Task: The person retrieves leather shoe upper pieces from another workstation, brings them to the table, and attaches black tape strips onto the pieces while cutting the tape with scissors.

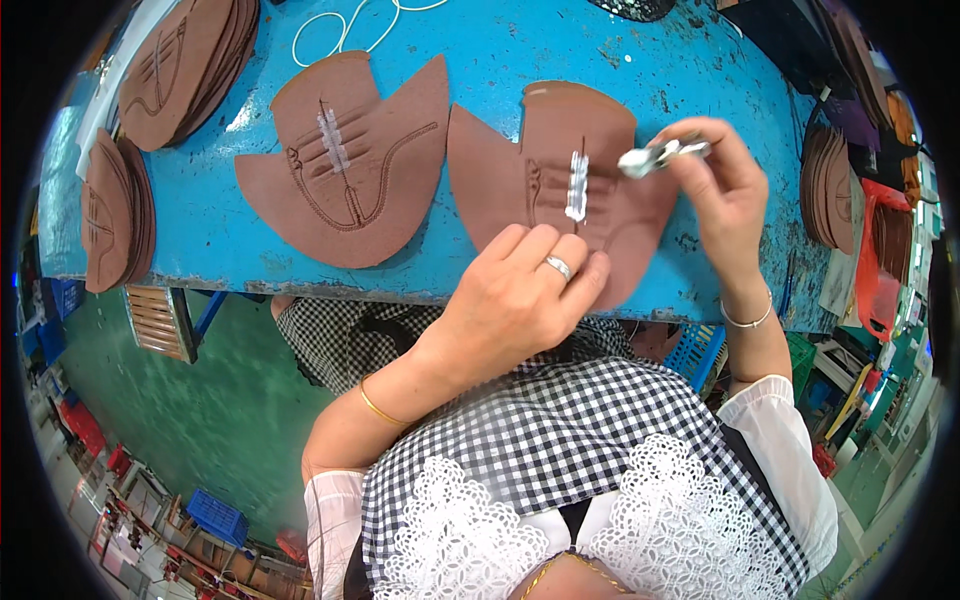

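A flat brown shoe upper piece (560, 140) lies on the blue table at centre right, with a short white strip (577, 188) on its raised ribs. My left hand (530, 285) is over its near edge, fingers curled and closed against it. My right hand (722, 185) is raised at the piece's right edge, pinching a small, brush-like tool (660, 158) with a white tip, smeared by motion. The tip is near the piece's right side, apart from the white strip. A second brown upper piece (390, 200), with stitched lines and a similar pale strip, lies to the left.
Stacks of brown pieces stand at the far left (195, 70), left edge (110, 215) and right (828, 190) of the blue table (470, 50). A pale cord (345, 25) loops at the back. A wooden stool (160, 322) stands below the table's left part.
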The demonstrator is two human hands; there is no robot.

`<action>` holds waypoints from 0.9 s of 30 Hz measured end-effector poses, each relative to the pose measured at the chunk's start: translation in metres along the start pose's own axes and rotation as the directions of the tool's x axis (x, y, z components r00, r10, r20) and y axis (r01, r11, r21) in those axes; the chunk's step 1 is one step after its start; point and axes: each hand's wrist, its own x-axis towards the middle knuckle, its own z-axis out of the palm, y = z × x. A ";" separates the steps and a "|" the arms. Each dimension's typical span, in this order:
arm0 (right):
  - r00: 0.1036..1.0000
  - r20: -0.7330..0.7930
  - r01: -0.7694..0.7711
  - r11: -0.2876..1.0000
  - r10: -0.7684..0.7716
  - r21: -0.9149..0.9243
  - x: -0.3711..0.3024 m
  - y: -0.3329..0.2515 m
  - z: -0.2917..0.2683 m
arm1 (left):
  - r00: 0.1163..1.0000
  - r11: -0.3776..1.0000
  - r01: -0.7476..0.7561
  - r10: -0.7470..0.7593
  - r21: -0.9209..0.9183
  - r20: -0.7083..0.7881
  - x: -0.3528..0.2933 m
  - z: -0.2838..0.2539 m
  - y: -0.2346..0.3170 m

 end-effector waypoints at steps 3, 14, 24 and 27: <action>0.979 -0.169 -0.053 0.947 0.112 0.317 0.011 0.017 -0.007 | 0.961 0.988 -0.151 0.143 -0.016 -0.238 -0.001 -0.011 0.002; 0.996 0.027 -0.083 0.991 0.081 0.109 0.006 0.011 -0.002 | 0.959 0.962 0.269 -0.263 0.051 -0.104 -0.035 -0.061 -0.050; 0.939 0.176 0.340 0.877 -0.296 -0.340 0.017 0.004 0.023 | 0.997 0.982 0.070 -0.071 -0.175 0.004 -0.022 0.009 -0.002; 0.925 0.099 0.371 0.813 -0.367 -0.448 0.029 0.012 0.022 | 0.999 0.990 0.037 -0.035 -0.134 0.021 -0.019 0.004 -0.002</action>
